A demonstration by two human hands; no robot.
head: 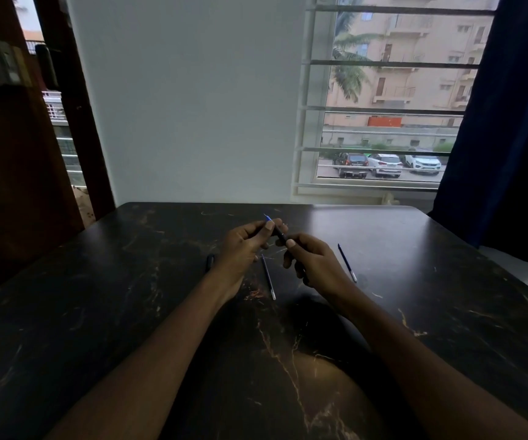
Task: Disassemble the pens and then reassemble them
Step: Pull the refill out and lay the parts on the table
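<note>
Both hands hold one dark pen (pixel 279 235) above the middle of the black marble table (pixel 129 296). My left hand (pixel 245 246) pinches its far end, where a blue tip pokes out past the fingers. My right hand (pixel 311 260) grips its near end. A thin refill (pixel 269 277) lies on the table between my wrists, its pale end toward me. A second refill (pixel 347 262) lies to the right of my right hand. A short dark pen part (pixel 209 262) rests just left of my left wrist.
The table's far edge meets a white wall and a barred window (pixel 383 106). A dark blue curtain (pixel 503 122) hangs at the right and a brown door (pixel 12 154) stands at the left.
</note>
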